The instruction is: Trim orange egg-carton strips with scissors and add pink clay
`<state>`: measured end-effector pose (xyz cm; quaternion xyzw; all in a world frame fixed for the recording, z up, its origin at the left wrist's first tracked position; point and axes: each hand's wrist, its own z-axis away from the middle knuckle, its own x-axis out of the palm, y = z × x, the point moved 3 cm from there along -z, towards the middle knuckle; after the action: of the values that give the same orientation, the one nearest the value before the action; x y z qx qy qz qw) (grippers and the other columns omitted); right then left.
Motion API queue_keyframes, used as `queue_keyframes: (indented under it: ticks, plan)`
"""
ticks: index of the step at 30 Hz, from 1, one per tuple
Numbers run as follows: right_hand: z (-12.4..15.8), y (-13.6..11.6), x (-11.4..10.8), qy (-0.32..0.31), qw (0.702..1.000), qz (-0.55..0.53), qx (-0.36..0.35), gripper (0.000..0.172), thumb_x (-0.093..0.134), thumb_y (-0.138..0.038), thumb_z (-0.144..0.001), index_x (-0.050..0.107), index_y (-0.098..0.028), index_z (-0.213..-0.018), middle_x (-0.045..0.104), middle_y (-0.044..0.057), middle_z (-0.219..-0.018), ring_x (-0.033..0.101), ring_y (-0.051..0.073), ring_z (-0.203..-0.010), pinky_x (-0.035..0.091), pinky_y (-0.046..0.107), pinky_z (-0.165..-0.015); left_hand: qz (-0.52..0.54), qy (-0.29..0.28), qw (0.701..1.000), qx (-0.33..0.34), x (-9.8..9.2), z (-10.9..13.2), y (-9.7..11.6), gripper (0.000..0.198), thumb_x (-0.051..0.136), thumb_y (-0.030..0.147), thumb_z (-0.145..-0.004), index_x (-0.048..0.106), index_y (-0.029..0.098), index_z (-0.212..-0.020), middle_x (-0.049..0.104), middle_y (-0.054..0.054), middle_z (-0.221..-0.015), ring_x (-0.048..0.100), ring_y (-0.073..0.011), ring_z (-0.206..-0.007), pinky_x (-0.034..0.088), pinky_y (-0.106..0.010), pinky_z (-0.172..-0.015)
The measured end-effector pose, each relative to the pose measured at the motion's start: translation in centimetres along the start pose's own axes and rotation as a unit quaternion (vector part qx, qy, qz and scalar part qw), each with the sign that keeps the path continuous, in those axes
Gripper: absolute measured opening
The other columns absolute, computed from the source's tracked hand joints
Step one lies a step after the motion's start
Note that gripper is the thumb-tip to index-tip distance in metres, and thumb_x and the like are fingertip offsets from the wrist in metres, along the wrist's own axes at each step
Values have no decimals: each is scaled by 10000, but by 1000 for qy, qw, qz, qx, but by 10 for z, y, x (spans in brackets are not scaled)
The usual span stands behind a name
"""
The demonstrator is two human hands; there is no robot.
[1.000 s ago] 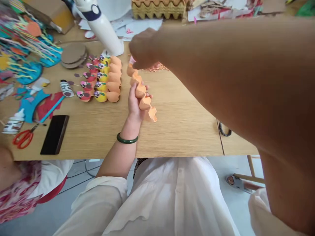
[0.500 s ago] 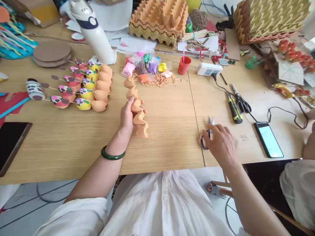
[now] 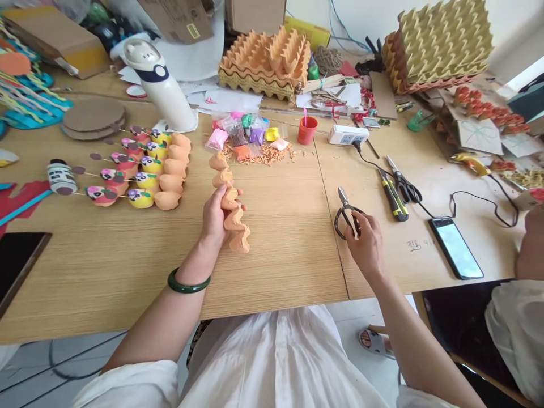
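Note:
My left hand is closed around an orange strip of egg-carton cups, held lengthwise just over the table. A dark green bangle circles that wrist. My right hand pinches one handle loop of a small pair of black-handled scissors, whose blades point away from me near the table seam. Left of my left hand stand a row of plain orange cups, yellow cups decorated with flowers and pink decorated cups with sticks ending in brown discs.
Bags of coloured clay lie by orange shreds and a red cup. Egg trays are stacked behind. A power strip, utility knife, larger scissors and phone lie rightward. Another person's arm shows at right.
My right hand has come down onto the scissors, its fingers now at a handle loop. My left hand keeps hold of the egg-carton strip. The whole view has shifted slightly.

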<state>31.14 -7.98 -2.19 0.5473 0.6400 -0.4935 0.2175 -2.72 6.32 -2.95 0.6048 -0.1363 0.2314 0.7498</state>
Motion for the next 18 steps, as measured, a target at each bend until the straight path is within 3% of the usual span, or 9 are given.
queue_keyframes:
  ticks: [4,11,15,18]
  plan:
    - [-21,8,12,-8,1000,-11,6,395,505,-219,-915,680,-117,-1255,682,202,-1128,672,293,-954,585,503,-895,-3,-1,1000,-2,1,2,1,360,738,462,-830,720,152,-1011,720,-24,-821,570,-93,-559,524,-250,-532]
    - [-43,18,25,-12,999,-3,44,402,524,-173,-859,718,-127,-1208,679,198,-1108,668,328,-1032,569,543,-939,-38,-2,999,11,4,3,-1,417,766,526,-736,710,173,-952,710,-38,-852,547,-104,-577,539,-252,-539]
    - [-43,16,13,-9,998,4,55,410,518,-202,-878,724,-103,-1218,702,214,-1133,696,315,-984,582,527,-914,-42,-11,999,7,2,3,-4,450,767,537,-739,725,177,-1007,712,-37,-872,549,-108,-594,548,-254,-540]
    - [-22,12,-9,-10,998,5,56,402,537,-234,-897,732,-100,-1222,723,209,-1154,718,285,-899,602,474,-849,-40,-12,999,6,2,2,-3,460,773,540,-740,728,177,-1019,715,-31,-870,551,-105,-593,549,-255,-540]
